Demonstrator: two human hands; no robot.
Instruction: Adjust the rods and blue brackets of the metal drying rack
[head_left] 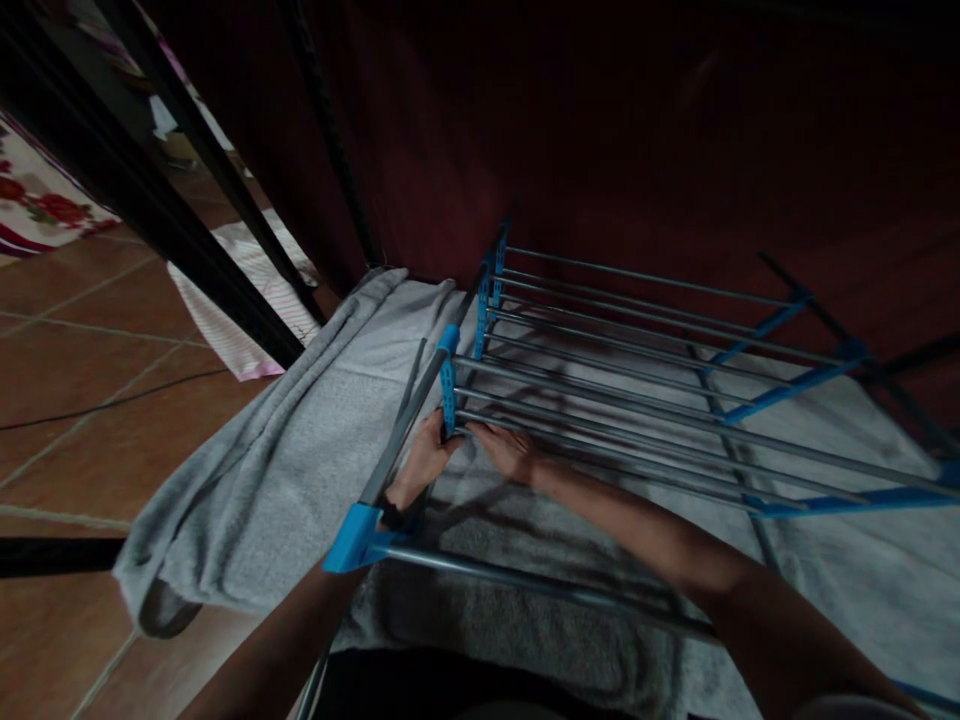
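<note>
A metal drying rack (637, 380) with grey rods and blue plastic joints stands in front of me. A grey towel (300, 440) hangs over its lower level and droops off the left side. My left hand (424, 462) reaches under the upper frame and curls its fingers near the blue bracket (448, 385). My right hand (510, 452) rests beside it, fingers bent against the nearest rods and the towel below. What either hand grips is hard to make out in the dim light.
Terracotta floor tiles (97, 400) lie to the left. A striped pink and white cloth (240, 290) lies on the floor behind dark slanted bars (150, 220). A dark red wall (600, 130) rises behind the rack. A floral fabric (37, 200) shows at far left.
</note>
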